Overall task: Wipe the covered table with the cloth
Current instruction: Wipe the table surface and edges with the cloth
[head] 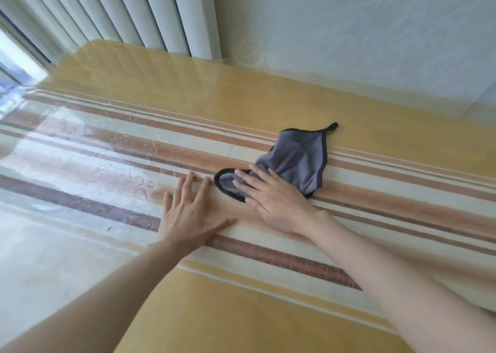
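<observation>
A grey cloth (pixel 298 159) with a dark border and a small hanging loop lies crumpled on the table (pixel 241 312), which wears a yellow, cream and brown striped cover under clear plastic. My right hand (pixel 271 199) presses flat on the cloth's near left corner, fingers spread over it. My left hand (pixel 190 213) rests palm down on the cover just left of the cloth, fingers apart, holding nothing.
A pale patterned wall (pixel 375 30) runs along the table's far edge. White vertical blinds (pixel 120 11) hang at the far left beside a bright window (pixel 13 62). Glare and faint smears show on the plastic at the left.
</observation>
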`<state>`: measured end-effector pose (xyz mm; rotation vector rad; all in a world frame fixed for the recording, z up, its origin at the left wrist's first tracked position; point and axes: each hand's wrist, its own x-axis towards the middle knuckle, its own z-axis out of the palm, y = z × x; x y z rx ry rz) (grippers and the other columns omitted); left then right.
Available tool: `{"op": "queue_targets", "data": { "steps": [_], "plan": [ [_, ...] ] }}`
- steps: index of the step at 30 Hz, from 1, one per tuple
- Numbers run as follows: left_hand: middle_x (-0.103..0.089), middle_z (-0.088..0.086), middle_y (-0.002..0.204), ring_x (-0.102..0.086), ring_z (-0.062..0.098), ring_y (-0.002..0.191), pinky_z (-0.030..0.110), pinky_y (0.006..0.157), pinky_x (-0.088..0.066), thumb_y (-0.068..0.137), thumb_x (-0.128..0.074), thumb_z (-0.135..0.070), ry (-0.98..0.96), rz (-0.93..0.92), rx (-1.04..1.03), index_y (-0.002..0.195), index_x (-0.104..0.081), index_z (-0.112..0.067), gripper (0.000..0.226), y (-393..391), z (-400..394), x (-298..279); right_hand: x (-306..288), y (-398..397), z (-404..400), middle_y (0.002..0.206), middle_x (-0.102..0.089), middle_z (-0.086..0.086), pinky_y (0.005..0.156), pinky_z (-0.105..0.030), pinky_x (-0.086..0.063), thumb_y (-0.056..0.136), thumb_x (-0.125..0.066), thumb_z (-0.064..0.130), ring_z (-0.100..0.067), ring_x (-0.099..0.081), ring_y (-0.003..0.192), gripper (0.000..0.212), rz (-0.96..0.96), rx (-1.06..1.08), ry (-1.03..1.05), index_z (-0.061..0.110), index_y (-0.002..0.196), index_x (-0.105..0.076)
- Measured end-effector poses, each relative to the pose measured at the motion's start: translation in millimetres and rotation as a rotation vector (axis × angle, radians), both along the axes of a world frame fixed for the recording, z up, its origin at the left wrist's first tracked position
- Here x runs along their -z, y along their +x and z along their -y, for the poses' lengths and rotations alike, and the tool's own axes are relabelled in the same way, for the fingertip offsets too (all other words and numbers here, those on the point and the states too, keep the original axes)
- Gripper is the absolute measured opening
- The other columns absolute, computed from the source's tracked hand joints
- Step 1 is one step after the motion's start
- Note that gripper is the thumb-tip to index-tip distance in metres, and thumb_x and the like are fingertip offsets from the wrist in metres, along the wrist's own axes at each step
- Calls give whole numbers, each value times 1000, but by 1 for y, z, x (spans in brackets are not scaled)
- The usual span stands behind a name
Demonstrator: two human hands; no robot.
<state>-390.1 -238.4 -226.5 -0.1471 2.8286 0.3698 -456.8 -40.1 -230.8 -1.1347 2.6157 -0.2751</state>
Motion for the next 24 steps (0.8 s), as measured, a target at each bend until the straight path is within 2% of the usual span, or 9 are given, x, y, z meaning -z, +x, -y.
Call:
{"op": "queue_targets", "data": {
  "steps": [3, 5, 8, 9, 11, 17, 20, 24],
  "plan": [
    [12, 6, 156, 12, 28, 142, 54, 113, -6, 44, -16, -96, -35, 59, 56, 146, 2, -31, 122, 20, 8, -2, -1, 33, -5, 155, -3, 12, 113, -38, 6, 99, -18, 40, -12, 12, 139, 48, 5, -131, 31, 31, 146, -15],
    [15, 5, 155, 14, 27, 142, 54, 112, -6, 42, -12, -97, -57, 83, 63, 145, 6, -34, 122, 29, 13, -2, -2, 23, -18, 154, 4, 15, 112, -47, 4, 96, -17, 50, -15, 13, 140, 49, -41, -104, 112, 42, 144, -10],
    [19, 1, 155, 17, 24, 142, 55, 113, -5, 48, -21, -94, -52, 103, 41, 144, 9, -37, 116, 36, 14, -2, -2, -10, -37, 153, 18, 12, 109, -63, 0, 87, -13, 68, -24, 20, 140, 57, -31, 302, 229, 52, 141, -1],
    [19, 0, 155, 17, 24, 142, 55, 113, -4, 51, -27, -91, -44, 102, 37, 144, 9, -37, 113, 36, 13, -3, 0, -15, -37, 153, 19, 11, 108, -64, 2, 86, -12, 69, -27, 21, 139, 58, -29, 437, 236, 52, 141, 0],
    [18, 0, 155, 17, 24, 142, 55, 113, -3, 57, -33, -88, -37, 99, 38, 145, 8, -36, 110, 36, 12, -3, 4, -9, -24, 154, 17, 11, 109, -63, 3, 90, -12, 63, -29, 18, 140, 54, -32, 532, 209, 51, 141, 0],
    [19, 4, 155, 15, 24, 142, 49, 115, -2, 62, -41, -84, -27, 82, 53, 146, 6, -33, 109, 58, 13, -8, -1, 71, 8, 154, 1, 14, 113, -52, -2, 97, -13, 43, -27, 1, 143, 47, -65, 316, 99, 43, 144, -7],
    [19, 5, 155, 15, 25, 142, 50, 114, -2, 62, -42, -83, -1, 93, 61, 146, 7, -32, 110, 76, 10, -13, -11, 113, 14, 154, -7, 13, 114, -47, -10, 96, -14, 42, -26, -4, 143, 49, 1, 195, 54, 37, 145, -17],
    [20, 6, 154, 16, 26, 142, 52, 113, -4, 61, -45, -83, -28, 159, 84, 145, 10, -32, 113, 89, 13, -14, -14, 136, 4, 154, -7, 14, 113, -41, -10, 96, -17, 40, -23, -3, 143, 49, 50, 27, 48, 36, 145, -16]
  ]
}}
